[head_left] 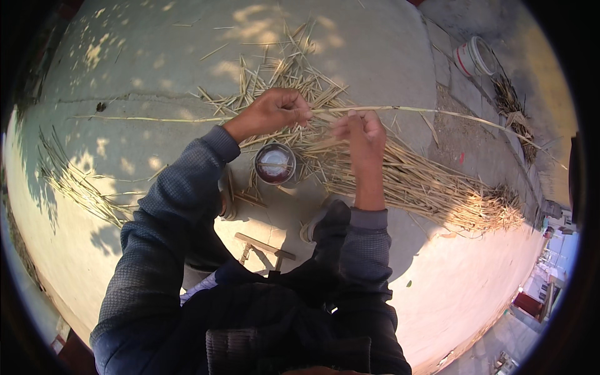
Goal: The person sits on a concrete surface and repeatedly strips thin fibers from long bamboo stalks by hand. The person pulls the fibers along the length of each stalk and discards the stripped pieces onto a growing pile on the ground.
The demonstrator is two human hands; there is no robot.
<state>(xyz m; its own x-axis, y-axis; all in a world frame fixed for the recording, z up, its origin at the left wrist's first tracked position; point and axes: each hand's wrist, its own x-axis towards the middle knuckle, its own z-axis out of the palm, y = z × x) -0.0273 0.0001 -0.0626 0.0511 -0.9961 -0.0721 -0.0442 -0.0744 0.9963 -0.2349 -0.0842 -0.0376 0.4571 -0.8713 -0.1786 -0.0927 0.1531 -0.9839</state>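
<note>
A long, thin, pale reed stalk (406,109) stretches across the view, nearly level in the middle and drooping at its right end. My left hand (278,112) pinches it near its middle between thumb and fingers. Just right of there, my right hand (364,134) is raised with bent fingers directly below the stalk. Those fingers are blurred, and whether they grip anything does not show. Under the hands stands a round metal tin (275,164) with a pale, reddish inside and a thin piece lying across it. Cut stalk pieces (294,72) lie scattered beyond my hands.
A thick bundle of dry stalks (431,184) spreads on the concrete ground to the right. At the left lies a smaller bunch of stalks (81,187). Between my legs is a small wooden frame (265,245). A white bucket (476,57) lies at the far right, near dark brush (515,112).
</note>
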